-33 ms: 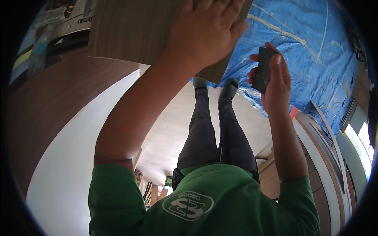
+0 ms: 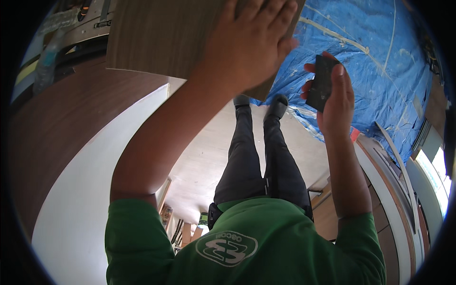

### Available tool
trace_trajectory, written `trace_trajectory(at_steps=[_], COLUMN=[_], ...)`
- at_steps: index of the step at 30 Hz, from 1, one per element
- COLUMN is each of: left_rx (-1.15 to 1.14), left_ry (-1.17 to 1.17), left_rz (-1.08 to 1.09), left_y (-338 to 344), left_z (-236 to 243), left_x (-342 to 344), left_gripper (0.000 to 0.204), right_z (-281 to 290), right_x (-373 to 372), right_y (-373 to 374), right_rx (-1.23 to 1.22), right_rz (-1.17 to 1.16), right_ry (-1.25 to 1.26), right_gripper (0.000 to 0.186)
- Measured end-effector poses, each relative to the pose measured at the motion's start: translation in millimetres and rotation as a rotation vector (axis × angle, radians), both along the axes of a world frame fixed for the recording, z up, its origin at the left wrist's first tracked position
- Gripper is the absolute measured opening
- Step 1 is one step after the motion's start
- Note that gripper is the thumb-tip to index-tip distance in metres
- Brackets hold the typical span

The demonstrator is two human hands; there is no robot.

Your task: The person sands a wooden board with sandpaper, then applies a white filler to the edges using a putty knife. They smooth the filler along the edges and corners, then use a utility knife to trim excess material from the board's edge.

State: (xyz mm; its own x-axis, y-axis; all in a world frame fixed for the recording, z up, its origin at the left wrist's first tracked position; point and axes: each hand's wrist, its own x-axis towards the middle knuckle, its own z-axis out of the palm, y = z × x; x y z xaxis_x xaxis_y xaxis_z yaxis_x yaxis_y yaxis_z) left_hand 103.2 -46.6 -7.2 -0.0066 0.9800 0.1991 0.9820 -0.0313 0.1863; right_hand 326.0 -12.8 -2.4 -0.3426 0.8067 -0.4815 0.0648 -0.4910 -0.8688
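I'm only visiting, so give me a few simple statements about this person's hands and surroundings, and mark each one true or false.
1. The right hand holds a dark block. True.
2. The left hand is closed around a bottle. False: it is spread over a brown panel.
3. A blue sheet shows to the right of the brown panel. True.
4. The person's shirt is red. False: it is green.
5. The person wears dark trousers. True.
6. The dark block lies on the brown panel. False: it is in the right hand, apart from the panel.
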Motion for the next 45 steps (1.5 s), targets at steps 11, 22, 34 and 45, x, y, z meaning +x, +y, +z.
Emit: trace_trajectory(at_steps=[11,22,34,45], left_rx=[-0.309,-0.101,-0.147,0.102], left_ry=[-0.306,-0.436,-0.419,-0.151], left_rz=[-0.323,0.070,0.044,0.319], left_y=[-128.2,-64.8,-64.7,6.3], left_z=[36.9,21.6,26.1,16.2], left_x=[1.1,-3.8,-6.3,-53.7], left_gripper=[0.031,0.040,0.029,0.043], right_z=[-13.7,-20.4,-27.3,-34.5], right_x=[-0.4,3.5,13.4,-27.2], right_y=[-6.8,-16.8,-25.5,11.1], right_rx=[-0.048,-0.084,0.011,1.007], right_rz=[-0.033,0.010,0.032,0.428], right_ry=[0.007,-0.004,0.097,-0.050], right_gripper=[0.056,0.054,0.048,0.052])
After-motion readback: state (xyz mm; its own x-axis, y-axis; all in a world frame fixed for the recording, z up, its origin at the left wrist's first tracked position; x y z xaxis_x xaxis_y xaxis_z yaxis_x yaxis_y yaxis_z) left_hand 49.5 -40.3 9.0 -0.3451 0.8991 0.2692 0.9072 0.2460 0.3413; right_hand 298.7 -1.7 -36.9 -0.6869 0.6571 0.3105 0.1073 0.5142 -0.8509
